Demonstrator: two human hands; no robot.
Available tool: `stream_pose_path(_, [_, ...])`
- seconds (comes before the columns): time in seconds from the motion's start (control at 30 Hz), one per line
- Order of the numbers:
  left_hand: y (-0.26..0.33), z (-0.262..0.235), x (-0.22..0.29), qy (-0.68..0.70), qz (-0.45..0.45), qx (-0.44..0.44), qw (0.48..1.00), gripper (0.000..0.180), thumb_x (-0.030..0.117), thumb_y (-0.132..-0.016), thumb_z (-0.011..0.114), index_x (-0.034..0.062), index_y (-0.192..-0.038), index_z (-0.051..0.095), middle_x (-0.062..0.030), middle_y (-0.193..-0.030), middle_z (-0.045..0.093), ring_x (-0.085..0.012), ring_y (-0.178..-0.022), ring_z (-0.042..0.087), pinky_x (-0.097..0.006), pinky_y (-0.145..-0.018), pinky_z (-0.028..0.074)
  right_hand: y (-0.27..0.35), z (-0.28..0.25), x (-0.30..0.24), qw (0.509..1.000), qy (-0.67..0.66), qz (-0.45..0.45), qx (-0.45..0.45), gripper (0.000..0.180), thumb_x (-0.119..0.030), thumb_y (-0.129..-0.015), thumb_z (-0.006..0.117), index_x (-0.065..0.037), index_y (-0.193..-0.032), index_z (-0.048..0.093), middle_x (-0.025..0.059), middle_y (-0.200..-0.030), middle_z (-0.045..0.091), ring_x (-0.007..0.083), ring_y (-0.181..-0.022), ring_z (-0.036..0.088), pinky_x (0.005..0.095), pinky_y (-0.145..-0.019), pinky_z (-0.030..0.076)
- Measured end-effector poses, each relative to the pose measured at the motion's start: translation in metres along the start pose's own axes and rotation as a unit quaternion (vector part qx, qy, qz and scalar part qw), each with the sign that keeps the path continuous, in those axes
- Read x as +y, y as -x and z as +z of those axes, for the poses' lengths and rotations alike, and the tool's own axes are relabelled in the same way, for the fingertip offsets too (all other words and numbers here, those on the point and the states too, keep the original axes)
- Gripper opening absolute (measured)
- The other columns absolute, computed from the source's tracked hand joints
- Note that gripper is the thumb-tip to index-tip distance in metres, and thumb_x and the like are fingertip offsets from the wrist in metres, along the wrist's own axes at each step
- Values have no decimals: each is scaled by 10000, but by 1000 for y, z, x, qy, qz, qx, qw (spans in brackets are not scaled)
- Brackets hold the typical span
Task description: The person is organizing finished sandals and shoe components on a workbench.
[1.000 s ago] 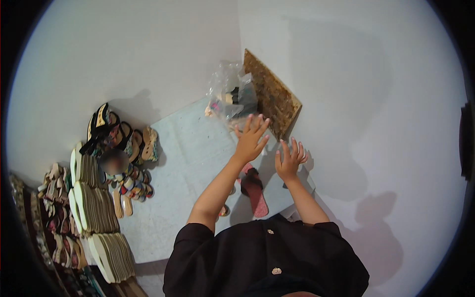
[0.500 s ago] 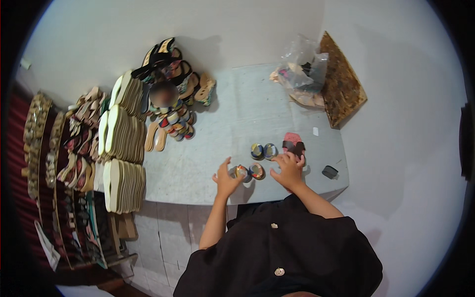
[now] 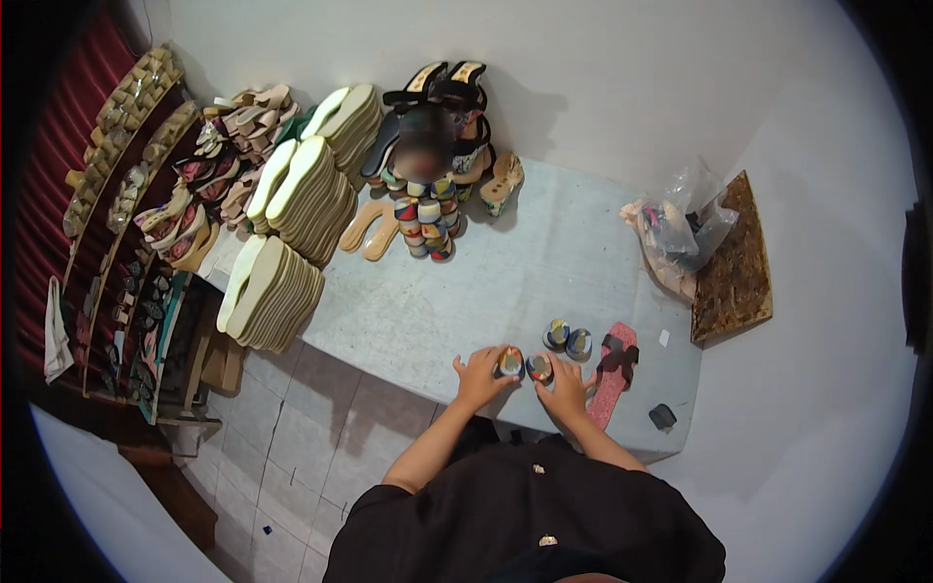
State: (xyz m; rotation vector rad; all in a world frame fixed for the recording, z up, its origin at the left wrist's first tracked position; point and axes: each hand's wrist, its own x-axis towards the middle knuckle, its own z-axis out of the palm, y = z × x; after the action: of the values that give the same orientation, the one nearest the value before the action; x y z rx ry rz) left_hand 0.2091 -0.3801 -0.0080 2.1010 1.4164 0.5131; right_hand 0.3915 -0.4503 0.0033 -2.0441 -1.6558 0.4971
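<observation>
My left hand [image 3: 478,378] curls around the left side of a short, multicoloured round piece that looks like a shoe heel [image 3: 510,363]. Close beside it, my right hand [image 3: 566,396] has its fingers on a matching heel [image 3: 538,366]. Both stand near the front edge of the table. Just beyond them, two more heels [image 3: 556,334] in blue and yellow patterns stand side by side. To the right of my right hand lies a pink sandal [image 3: 611,379] with a dark strap [image 3: 619,356].
Cream soles [image 3: 311,199] are stacked at the table's left, beside piled patterned heels [image 3: 425,223] and wedge sandals [image 3: 501,183]. A plastic bag [image 3: 675,233] and a brown board [image 3: 736,262] stand at the right. A small black object [image 3: 662,418] lies near the right corner.
My view has swung, shifting the table's contents rightward. My right hand has left the sandal's side for a heel, and both hands have closed in on the near pair.
</observation>
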Motion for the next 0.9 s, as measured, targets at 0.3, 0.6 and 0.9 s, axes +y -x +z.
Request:
stream_pose_path(0.3, [-30, -89, -69, -5, -38, 41, 998, 691, 372, -618, 779, 245, -1244, 513, -13, -1221, 543, -204, -1173, 450, -611, -943, 145, -81, 8, -72, 988, -20, -111, -103, 596, -212, -617, 672, -231, -1196, 533, -3, -1129, 582, 243, -1147, 446, 674, -962, 107])
stream_pose_path(0.6, [-46, -174, -151, -7, -36, -10, 999, 658, 312, -608, 793, 239, -1211, 540, 11, -1197, 551, -202, -1163, 452, -633, -938, 151, -161, 72, -166, 934, 69, -240, -253, 330, -125, -680, 677, -268, -977, 645, -71, -1039, 606, 219, -1108, 457, 681, -958, 124])
stream_pose_path(0.9, [-62, -189, -192, 17, 19, -83, 996, 683, 348, -599, 788, 227, -1221, 531, -20, -1214, 544, -229, -1183, 440, -620, -949, 117, -145, 106, -183, 994, 15, -101, -38, 524, -339, -651, 723, -238, -1136, 551, 13, -1156, 541, 247, -1158, 428, 653, -968, 130])
